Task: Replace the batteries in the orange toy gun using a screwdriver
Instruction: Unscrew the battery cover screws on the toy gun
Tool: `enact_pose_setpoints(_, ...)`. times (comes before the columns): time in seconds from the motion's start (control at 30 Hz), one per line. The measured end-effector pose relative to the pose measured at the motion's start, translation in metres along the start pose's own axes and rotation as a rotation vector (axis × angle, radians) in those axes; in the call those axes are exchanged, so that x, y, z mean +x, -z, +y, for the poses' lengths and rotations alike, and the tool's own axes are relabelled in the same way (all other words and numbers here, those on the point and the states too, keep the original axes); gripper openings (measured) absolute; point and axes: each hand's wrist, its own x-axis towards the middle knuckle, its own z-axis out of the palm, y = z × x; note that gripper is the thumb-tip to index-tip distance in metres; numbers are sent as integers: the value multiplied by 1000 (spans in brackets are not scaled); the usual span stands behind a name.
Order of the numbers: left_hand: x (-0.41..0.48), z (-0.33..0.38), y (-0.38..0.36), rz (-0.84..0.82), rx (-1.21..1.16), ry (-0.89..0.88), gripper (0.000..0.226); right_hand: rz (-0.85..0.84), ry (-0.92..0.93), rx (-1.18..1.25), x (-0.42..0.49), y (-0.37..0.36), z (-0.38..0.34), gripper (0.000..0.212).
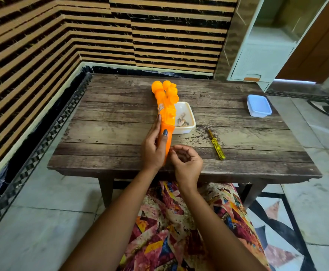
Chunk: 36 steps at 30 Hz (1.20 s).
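A wall (42, 45) of tan and dark horizontal stripes fills the left side and turns the corner behind the table. At its foot a black skirting and a black-and-white patterned border strip (42, 122) run along the pale marble floor (42, 222).

The tabletop (110, 130) is worn grey-brown planking, scuffed and flecked towards its near right. Just left of its middle the orange toy gun (167, 108) stands tilted above the boards, its knobbly rounded end pointing away from the person and its narrow end near the front edge. The left hand (153, 149) holds it by the lower part: the grip is closed round the gun, thumb lying across the near face and fingers behind.

Beside the gun on the right, partly hidden by it, sits a white tray (192, 118) with a few small pieces in it — too small to tell what they are. The right hand (187, 163) hovers at the gun's narrow end, fingers curled and fingertips drawn together; whether this grip holds anything I cannot tell.

Further right a yellow-handled screwdriver (216, 144) lies flat on the tabletop, untouched, tip pointing away. Near the far right corner stands a blue-lidded box (258, 105).

Beyond the table, a white cabinet (257, 55) stands next to a brown wooden door (316, 45). A bright patchwork cloth (179, 222) covers the person's lap.
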Motion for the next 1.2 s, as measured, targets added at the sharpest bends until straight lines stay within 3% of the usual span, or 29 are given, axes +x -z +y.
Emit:
enact_pose_setpoints(0.2,-2,-3,3,71,-77,29,54,-29,73,-123,0,-6,-3,32)
enact_pose_setpoints(0.6,-2,-4,4,114,-176,49,60,-47,43,-113,-3,-12,-1,22)
enact_pose_setpoints(0.77,-4,-4,5,130,-188,64,62,-90,50,-121,-2,-9,0,28)
enact_pose_setpoints(1.2,-4,-5,6,173,-208,102,67,-253,-108,-144,8,1,3,17)
